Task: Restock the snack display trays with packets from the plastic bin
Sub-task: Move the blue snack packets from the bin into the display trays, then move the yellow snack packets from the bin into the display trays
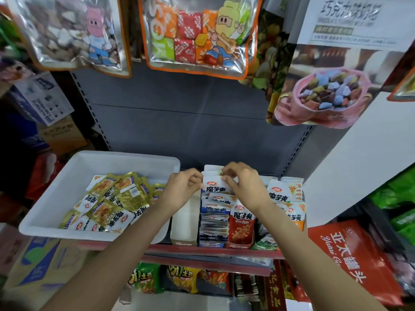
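Note:
A white plastic bin [67,176] sits on the shelf at the left, holding several gold-and-white snack packets [107,203]. To its right stand cardboard display trays: an empty white tray [183,230], a tray of blue and red packets [215,223] and a tray of orange-cornered packets [289,198]. My left hand [182,189] and my right hand [244,185] both pinch the top edge of a white packet [215,186] standing at the back of the middle tray.
Large snack bags [202,34] hang overhead from the grey shelf backing. The red shelf edge [213,250] runs below the trays, with more snack bags on the shelf beneath. A red box [350,259] sits at the right, cardboard cartons at the left.

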A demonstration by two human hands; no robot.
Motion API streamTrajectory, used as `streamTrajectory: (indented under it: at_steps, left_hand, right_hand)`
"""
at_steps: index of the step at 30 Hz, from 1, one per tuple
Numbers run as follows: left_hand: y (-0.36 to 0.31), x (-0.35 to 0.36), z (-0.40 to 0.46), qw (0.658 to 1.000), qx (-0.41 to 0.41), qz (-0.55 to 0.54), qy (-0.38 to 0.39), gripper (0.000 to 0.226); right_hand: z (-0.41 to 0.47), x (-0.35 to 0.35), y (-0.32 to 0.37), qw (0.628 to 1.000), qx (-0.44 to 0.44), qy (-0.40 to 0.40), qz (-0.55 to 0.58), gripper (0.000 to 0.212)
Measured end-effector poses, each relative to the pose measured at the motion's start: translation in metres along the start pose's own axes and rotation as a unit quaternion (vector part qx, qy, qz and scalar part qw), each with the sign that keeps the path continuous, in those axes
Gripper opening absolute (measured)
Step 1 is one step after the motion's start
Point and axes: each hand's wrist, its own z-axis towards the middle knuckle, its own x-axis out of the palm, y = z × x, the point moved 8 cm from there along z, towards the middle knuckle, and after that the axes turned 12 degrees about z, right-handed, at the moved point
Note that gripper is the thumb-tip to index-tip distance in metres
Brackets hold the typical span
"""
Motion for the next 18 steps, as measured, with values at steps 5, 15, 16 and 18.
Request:
streamTrajectory:
  at_steps: [5, 15, 16, 18]
  left_hand:
    - [0.043, -0.034, -0.017, 0.996, -0.044, -0.052, -0.058, 0.007]
    - [0.241, -0.072, -0.063, 0.978, -0.171, 0.099, 0.063, 0.04]
    - [0.265, -0.075, -0.067, 0.974, -0.183, 0.11, 0.075, 0.039]
    - [0.301, -0.077, -0.069, 0.971, -0.167, 0.138, 0.1, 0.05]
  right_hand:
    - [0.009, 0.028, 0.061, 0.996, -0.069, 0.031, 0.053, 0.017]
    - [0.025, 0.217, 0.108, 0.973, -0.033, 0.227, 0.006, 0.034]
    - [0.027, 0.235, 0.109, 0.97, -0.021, 0.24, -0.019, 0.04]
    - [0.032, 0.268, 0.11, 0.961, 0.004, 0.271, -0.061, 0.049]
